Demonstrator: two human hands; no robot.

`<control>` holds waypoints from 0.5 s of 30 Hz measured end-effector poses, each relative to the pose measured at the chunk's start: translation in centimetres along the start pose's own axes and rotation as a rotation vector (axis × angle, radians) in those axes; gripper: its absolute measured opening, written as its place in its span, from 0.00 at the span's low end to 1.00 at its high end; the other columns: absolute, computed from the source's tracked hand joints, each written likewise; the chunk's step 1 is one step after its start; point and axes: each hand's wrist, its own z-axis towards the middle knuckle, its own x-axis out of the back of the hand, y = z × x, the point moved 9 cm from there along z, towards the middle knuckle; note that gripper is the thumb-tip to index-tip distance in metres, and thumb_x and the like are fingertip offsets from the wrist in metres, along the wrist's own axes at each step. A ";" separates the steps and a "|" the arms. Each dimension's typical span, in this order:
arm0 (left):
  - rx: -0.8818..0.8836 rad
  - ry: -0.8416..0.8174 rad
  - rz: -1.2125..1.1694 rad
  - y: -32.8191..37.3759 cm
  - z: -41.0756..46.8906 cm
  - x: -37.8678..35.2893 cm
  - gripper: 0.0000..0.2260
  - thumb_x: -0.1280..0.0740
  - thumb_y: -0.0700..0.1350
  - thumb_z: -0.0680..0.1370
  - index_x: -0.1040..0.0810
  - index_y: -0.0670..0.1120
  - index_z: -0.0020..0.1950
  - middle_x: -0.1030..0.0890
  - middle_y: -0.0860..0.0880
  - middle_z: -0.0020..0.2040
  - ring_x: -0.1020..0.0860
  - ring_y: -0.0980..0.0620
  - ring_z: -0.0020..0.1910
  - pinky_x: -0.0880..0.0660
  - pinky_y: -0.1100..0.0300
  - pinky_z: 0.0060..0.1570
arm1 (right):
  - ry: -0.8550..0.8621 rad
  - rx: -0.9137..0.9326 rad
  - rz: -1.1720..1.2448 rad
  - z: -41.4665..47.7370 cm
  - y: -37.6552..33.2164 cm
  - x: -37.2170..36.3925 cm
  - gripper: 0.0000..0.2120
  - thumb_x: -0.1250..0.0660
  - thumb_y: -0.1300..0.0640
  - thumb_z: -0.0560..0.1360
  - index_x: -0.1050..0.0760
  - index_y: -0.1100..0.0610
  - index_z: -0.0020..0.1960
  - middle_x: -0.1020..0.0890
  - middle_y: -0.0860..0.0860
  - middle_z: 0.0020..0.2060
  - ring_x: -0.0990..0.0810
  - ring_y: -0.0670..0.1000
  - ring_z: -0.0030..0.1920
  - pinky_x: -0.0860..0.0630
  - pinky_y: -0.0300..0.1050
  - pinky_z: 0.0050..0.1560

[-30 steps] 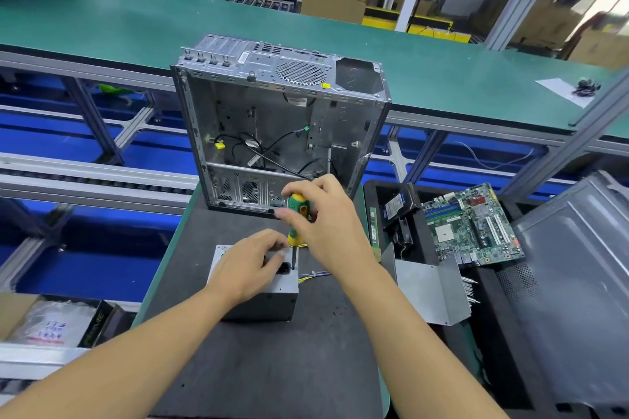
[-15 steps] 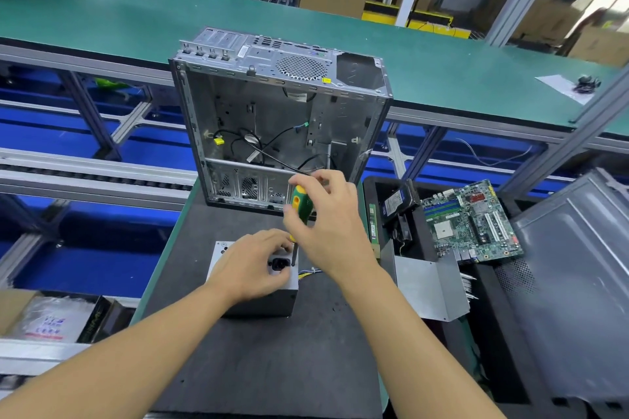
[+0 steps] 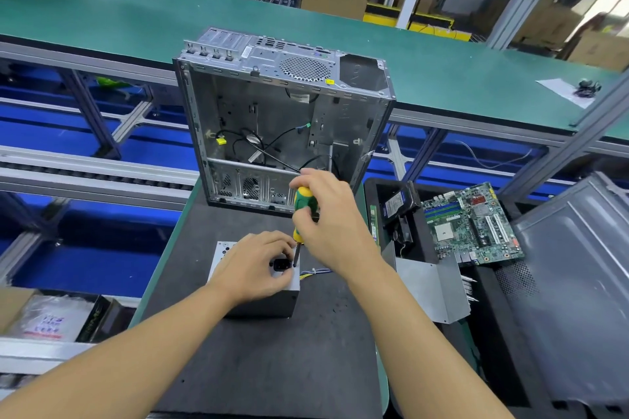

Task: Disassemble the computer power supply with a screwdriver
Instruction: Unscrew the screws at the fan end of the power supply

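Observation:
A grey metal power supply (image 3: 269,303) stands on the black mat (image 3: 272,360), its socket face up. My left hand (image 3: 253,267) rests on top of it, fingers curled over the face beside the black power socket (image 3: 281,264). My right hand (image 3: 332,224) grips the green and yellow handle of a screwdriver (image 3: 304,206) held upright. Its tip touches the top face at the right edge, next to the socket. Coloured wires (image 3: 315,273) stick out from the unit's right side.
An empty, open computer case (image 3: 282,119) stands upright just behind the hands. To the right, a black bin holds a motherboard (image 3: 471,224), a drive and a grey metal bracket (image 3: 432,292). A grey side panel (image 3: 571,269) lies far right. A green conveyor (image 3: 136,24) runs behind.
My right hand has shifted its hold round the screwdriver handle while the shaft stays on the same corner. The left hand stays on the power supply.

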 end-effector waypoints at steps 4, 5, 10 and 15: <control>0.000 0.000 -0.006 -0.2 0.0 -0.2 0.07 0.31 0.52 0.70 0.19 0.52 0.44 0.22 0.64 0.52 0.22 0.59 0.50 0.26 0.58 0.47 | 0.063 -0.024 0.019 0.3 0.1 0.5 0.10 0.28 0.50 0.75 0.20 0.50 0.55 0.30 0.49 0.51 0.29 0.50 0.53 0.30 0.40 0.54; -0.003 0.001 0.001 -0.2 0.0 -0.2 0.07 0.31 0.53 0.70 0.18 0.52 0.44 0.21 0.63 0.53 0.22 0.60 0.50 0.26 0.57 0.47 | 0.056 -0.023 0.044 0.4 0.1 0.6 0.10 0.28 0.51 0.75 0.19 0.51 0.55 0.29 0.50 0.50 0.27 0.50 0.50 0.28 0.42 0.52; 0.006 0.002 -0.007 -0.6 0.0 -0.5 0.07 0.32 0.54 0.71 0.19 0.52 0.43 0.21 0.63 0.53 0.22 0.61 0.51 0.26 0.57 0.47 | -0.051 0.008 0.026 0.7 -0.1 0.0 0.19 0.37 0.62 0.79 0.26 0.52 0.68 0.25 0.47 0.54 0.30 0.43 0.43 0.33 0.36 0.48; 0.023 0.003 -0.002 -0.8 0.0 -0.5 0.07 0.32 0.55 0.71 0.19 0.54 0.43 0.22 0.65 0.52 0.24 0.65 0.50 0.29 0.61 0.47 | -0.111 -0.029 0.051 0.5 0.2 -0.3 0.19 0.40 0.65 0.76 0.25 0.52 0.63 0.23 0.44 0.59 0.27 0.45 0.51 0.29 0.41 0.55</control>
